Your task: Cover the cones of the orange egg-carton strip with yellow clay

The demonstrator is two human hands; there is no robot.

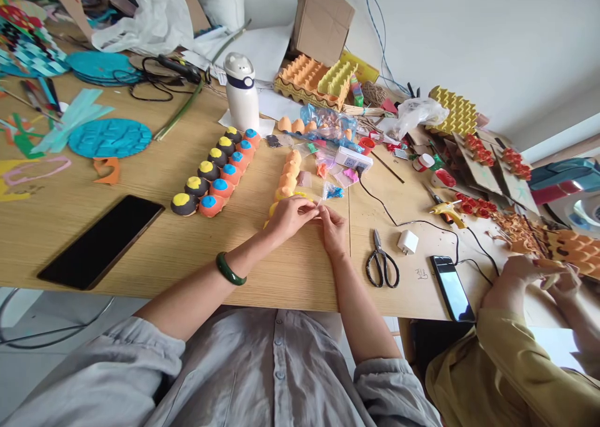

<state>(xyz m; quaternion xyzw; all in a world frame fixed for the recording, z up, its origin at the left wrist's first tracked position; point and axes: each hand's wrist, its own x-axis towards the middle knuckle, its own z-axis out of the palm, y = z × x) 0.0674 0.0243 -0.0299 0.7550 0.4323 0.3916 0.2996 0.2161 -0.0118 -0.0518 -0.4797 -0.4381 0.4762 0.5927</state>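
My left hand (289, 217) and my right hand (334, 228) meet above the table, fingertips pinched together. What sits between them is too small to make out; it may be a bit of clear plastic. Just behind the fingers lies a small clear bag of blue material (332, 192). An orange egg-carton strip (289, 172) with a yellow near end runs away from me, partly hidden by my left hand. To the left stand two rows of painted egg-carton cups, black with yellow tops (192, 185) and orange with blue tops (222, 187).
Black-handled scissors (382, 264), a white charger (407, 242) and a phone (452, 288) lie to the right. A dark tablet (100, 241) lies left. Behind are a white bottle (242, 99) and a power strip (353, 159). A co-worker's hands (539, 274) work at far right.
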